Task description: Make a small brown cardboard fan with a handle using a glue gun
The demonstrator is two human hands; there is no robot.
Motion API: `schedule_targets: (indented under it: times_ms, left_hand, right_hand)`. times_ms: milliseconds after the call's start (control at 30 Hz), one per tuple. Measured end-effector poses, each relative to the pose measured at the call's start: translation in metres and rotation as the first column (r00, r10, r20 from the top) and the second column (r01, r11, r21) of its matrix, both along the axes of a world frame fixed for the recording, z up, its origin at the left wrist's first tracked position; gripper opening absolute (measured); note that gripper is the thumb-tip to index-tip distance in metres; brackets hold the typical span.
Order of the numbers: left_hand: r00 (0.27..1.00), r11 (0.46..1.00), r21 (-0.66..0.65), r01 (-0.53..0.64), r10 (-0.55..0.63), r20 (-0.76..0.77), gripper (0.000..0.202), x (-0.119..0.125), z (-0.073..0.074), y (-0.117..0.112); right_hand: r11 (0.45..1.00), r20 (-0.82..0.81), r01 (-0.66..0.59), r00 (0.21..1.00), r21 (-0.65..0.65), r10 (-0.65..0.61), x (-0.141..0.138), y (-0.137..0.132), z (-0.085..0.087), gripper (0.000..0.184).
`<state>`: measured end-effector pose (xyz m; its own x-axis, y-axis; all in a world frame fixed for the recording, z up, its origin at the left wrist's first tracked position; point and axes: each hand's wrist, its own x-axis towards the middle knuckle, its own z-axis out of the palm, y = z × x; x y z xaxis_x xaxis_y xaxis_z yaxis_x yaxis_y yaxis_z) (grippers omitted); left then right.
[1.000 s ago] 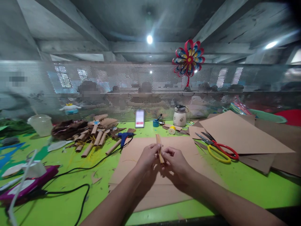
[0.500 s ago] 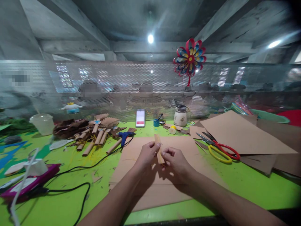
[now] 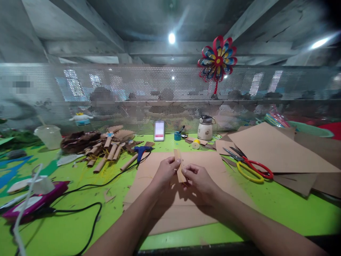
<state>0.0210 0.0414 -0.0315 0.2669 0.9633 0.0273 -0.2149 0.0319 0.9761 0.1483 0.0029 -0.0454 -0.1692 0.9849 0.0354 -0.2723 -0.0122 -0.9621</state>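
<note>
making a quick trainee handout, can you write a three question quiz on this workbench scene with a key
1. Multiple choice: what does the left hand hold? (a) a phone (b) a brown paper strip (c) a lidded bottle
2. True or false: the blue hot glue gun lies to the left of the left hand, untouched.
3. Short answer: which two handle colours show on the scissors?

Key: 1. b; 2. true; 3. yellow and red.
</note>
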Motion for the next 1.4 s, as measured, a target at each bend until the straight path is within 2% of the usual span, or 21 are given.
schedule_targets:
  times_ms: [133, 233, 367, 433, 500, 567, 633, 700, 800, 867, 900, 967, 1033, 1100, 1167, 1267, 1400]
  left_hand:
    - [0.995, 0.993, 0.057, -0.100, 0.098, 0.032, 0.030, -0.002, 0.000, 0.003]
    - [0.982, 0.978, 0.104, -0.183, 0.176, 0.071, 0.028, -0.006, -0.001, 0.010]
    - [0.963, 0.957, 0.123, -0.262, 0.252, 0.093, 0.025, -0.011, -0.004, 0.019]
    - [0.954, 0.949, 0.116, -0.293, 0.282, 0.098, 0.024, -0.011, -0.006, 0.021]
    - [0.949, 0.945, 0.107, -0.310, 0.301, 0.097, 0.022, -0.009, -0.005, 0.020]
    - [0.948, 0.944, 0.102, -0.314, 0.306, 0.088, 0.021, -0.008, -0.004, 0.017]
    - [0.951, 0.945, 0.111, -0.308, 0.303, 0.064, 0.021, -0.007, 0.000, 0.013]
    - [0.955, 0.946, 0.131, -0.297, 0.296, 0.027, 0.021, -0.008, 0.004, 0.009]
    - [0.965, 0.955, 0.159, -0.252, 0.260, -0.029, 0.022, -0.006, 0.009, 0.003]
    - [0.985, 0.979, 0.144, -0.147, 0.158, -0.070, 0.024, -0.003, 0.011, -0.002]
    - [0.992, 0.991, 0.121, -0.062, 0.074, -0.097, 0.025, -0.001, 0.011, -0.005]
    - [0.979, 0.989, 0.073, 0.127, -0.113, -0.167, 0.030, 0.002, 0.011, -0.009]
    - [0.936, 0.962, 0.071, 0.265, -0.239, -0.257, 0.035, 0.002, 0.012, -0.013]
    - [0.901, 0.939, 0.115, 0.325, -0.271, -0.340, 0.034, 0.002, 0.013, -0.016]
    - [0.878, 0.922, 0.150, 0.356, -0.275, -0.392, 0.033, 0.001, 0.014, -0.019]
    - [0.857, 0.906, 0.174, 0.387, -0.284, -0.429, 0.033, 0.000, 0.015, -0.021]
    - [0.838, 0.894, 0.157, 0.421, -0.317, -0.444, 0.035, 0.001, 0.013, -0.022]
  right_hand:
    - [0.988, 0.061, -0.117, 0.990, -0.098, 0.124, -0.001, -0.003, -0.002, 0.029]
    - [0.982, 0.090, -0.154, 0.982, -0.112, 0.164, -0.005, -0.009, -0.008, 0.035]
    - [0.987, 0.033, -0.139, 0.989, -0.075, 0.142, -0.012, -0.021, -0.015, 0.036]
    - [0.993, 0.112, -0.117, 0.987, 0.000, 0.117, -0.013, -0.024, -0.017, 0.035]
    - [0.988, 0.317, -0.095, 0.947, 0.124, 0.051, -0.012, -0.025, -0.018, 0.035]
    - [0.956, 0.539, -0.123, 0.841, 0.268, -0.043, -0.008, -0.023, -0.018, 0.038]
    - [0.918, 0.665, -0.170, 0.737, 0.360, -0.124, -0.002, -0.020, -0.014, 0.041]
    - [0.885, 0.678, -0.147, 0.701, 0.443, -0.223, 0.006, -0.014, -0.007, 0.038]
    - [0.793, 0.555, 0.040, 0.693, 0.608, -0.460, 0.019, -0.004, 0.009, 0.025]
    - [0.735, 0.448, 0.152, 0.706, 0.661, -0.549, 0.029, 0.004, 0.019, 0.020]
    - [0.727, 0.407, 0.186, 0.724, 0.661, -0.556, 0.035, 0.008, 0.023, 0.020]
    - [0.741, 0.347, 0.234, 0.768, 0.630, -0.538, 0.045, 0.016, 0.028, 0.021]
    - [0.790, 0.303, 0.275, 0.815, 0.547, -0.494, 0.055, 0.022, 0.031, 0.024]
    - [0.867, 0.274, 0.256, 0.878, 0.428, -0.394, 0.061, 0.025, 0.033, 0.026]
    - [0.927, 0.256, 0.165, 0.931, 0.338, -0.259, 0.065, 0.026, 0.034, 0.028]
    - [0.957, 0.244, 0.043, 0.963, 0.286, -0.116, 0.065, 0.024, 0.036, 0.027]
    - [0.978, 0.147, -0.004, 0.989, 0.210, -0.027, 0.064, 0.021, 0.036, 0.021]
